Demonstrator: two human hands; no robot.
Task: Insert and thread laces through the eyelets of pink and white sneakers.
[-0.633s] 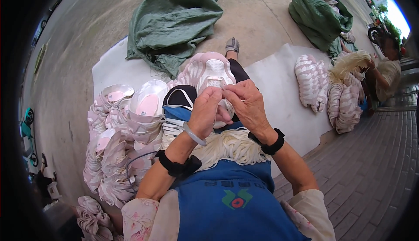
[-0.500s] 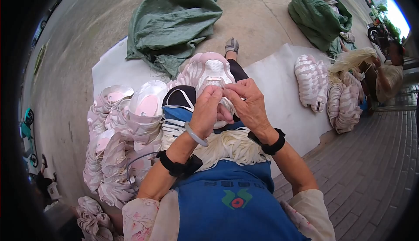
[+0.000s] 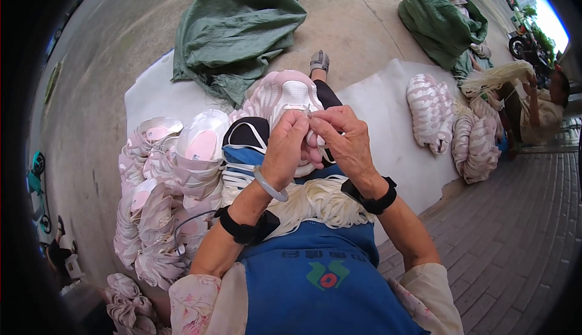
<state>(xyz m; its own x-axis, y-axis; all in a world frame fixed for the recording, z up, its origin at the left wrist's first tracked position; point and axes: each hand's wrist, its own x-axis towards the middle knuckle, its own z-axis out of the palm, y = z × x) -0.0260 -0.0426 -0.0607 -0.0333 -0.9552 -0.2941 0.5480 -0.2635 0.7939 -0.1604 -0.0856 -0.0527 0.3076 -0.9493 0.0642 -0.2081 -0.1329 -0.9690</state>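
- Pink-and-white mesh shoe upper (image 3: 285,95) held over the lap, pinched by left hand (image 3: 285,147) and right hand (image 3: 342,141).
- Fingertips closed together on a thin white lace (image 3: 309,113).
- Green woven sacks (image 3: 242,29) seen behind, on concrete.

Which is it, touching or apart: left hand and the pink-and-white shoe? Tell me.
Touching. The head view shows the left hand pressed on the pink-and-white shoe, its fingers lying over the shoe's upper with no gap, beside the right hand.

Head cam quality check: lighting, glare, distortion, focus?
Head view: soft even daylight, no hard shadows; sky at upper right blown out; heavy fisheye, brick paving lines bend, black vignette at the rim; left hand, right hand and pink shoe sharp.
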